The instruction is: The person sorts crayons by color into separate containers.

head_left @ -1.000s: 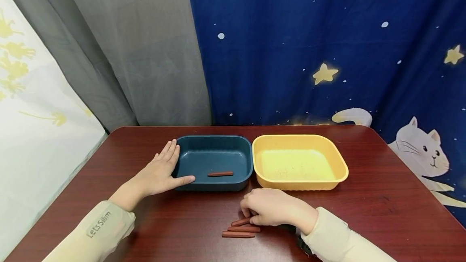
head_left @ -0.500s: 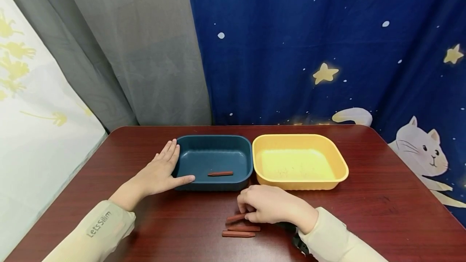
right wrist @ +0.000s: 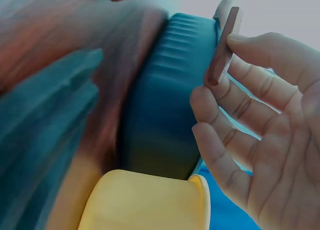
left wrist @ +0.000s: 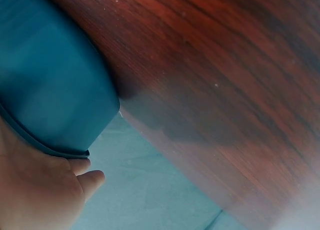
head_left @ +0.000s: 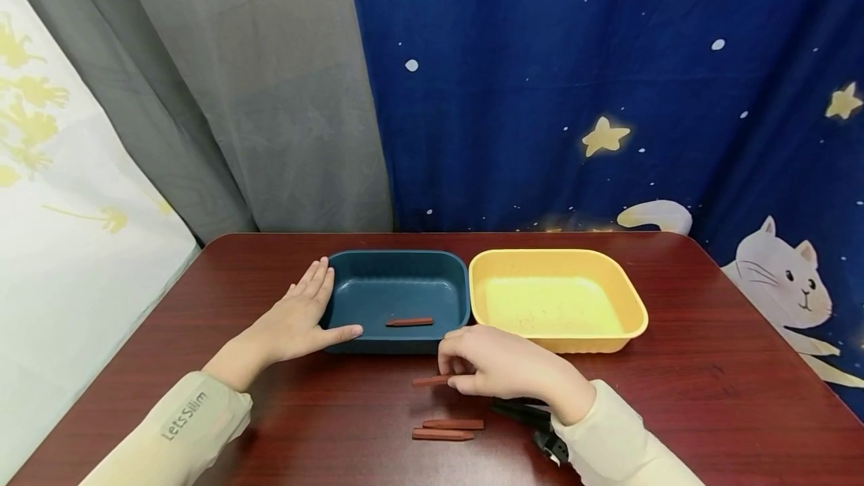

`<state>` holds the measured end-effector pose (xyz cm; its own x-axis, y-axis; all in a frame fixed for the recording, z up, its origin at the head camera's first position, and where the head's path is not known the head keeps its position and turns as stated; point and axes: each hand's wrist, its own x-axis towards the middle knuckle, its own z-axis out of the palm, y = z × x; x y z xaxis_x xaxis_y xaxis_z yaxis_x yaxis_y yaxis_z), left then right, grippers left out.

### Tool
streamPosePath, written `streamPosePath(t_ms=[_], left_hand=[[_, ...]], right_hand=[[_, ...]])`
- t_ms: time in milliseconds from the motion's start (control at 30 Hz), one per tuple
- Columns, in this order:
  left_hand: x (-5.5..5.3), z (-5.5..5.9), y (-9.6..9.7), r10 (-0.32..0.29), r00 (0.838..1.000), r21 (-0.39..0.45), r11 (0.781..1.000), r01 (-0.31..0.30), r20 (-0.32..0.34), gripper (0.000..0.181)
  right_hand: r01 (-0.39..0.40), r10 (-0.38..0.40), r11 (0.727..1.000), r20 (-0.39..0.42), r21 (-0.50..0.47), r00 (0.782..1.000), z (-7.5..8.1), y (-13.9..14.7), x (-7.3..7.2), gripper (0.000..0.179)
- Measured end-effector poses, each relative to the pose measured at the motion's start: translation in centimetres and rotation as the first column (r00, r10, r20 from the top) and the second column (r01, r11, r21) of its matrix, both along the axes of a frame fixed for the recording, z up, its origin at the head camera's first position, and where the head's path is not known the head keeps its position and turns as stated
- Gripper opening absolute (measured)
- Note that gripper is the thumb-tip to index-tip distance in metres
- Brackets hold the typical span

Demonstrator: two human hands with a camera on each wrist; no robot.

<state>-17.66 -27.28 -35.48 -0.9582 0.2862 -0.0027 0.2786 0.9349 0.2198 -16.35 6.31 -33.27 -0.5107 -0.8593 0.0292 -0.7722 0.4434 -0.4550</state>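
Note:
My right hand (head_left: 509, 370) pinches a reddish-brown crayon (head_left: 430, 381) between thumb and fingers, just above the table in front of the dark blue tub (head_left: 398, 346). In the right wrist view the crayon (right wrist: 224, 50) is held at the thumb tip, the other fingers loosely bent. My left hand (head_left: 297, 321) rests on the tub's left side, fingers straight along the rim and thumb over the front corner. One crayon (head_left: 409, 322) lies inside the tub. Two more, a rear crayon (head_left: 453, 424) and a front crayon (head_left: 442, 435), lie side by side on the table.
A yellow tub (head_left: 624, 337) stands against the blue tub's right side, with no crayon visible in it. The dark red wooden table (head_left: 324, 426) ends at curtains (head_left: 486, 133) behind. A black wrist device (head_left: 550, 441) sits below my right wrist.
My right hand has lifted one crayon from the group on the table and carried it forward, toward the blue tub. The left hand has stayed on the tub.

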Motion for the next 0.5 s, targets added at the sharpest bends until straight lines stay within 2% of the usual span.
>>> streamPosePath(t_ms=[167,500], left_hand=[[0.0,0.0,0.0,-0.001,1.0,0.004,1.0,0.001,-0.003,0.119],[0.3,0.3,0.0,0.002,1.0,0.01,1.0,-0.002,-0.001,0.118]], right_hand=[[0.025,-0.024,0.998,0.009,-0.051,1.0,0.4,-0.1,-0.4,0.011],[0.079,-0.076,0.993,0.04,-0.091,0.996,1.2,-0.7,-1.9,0.007]])
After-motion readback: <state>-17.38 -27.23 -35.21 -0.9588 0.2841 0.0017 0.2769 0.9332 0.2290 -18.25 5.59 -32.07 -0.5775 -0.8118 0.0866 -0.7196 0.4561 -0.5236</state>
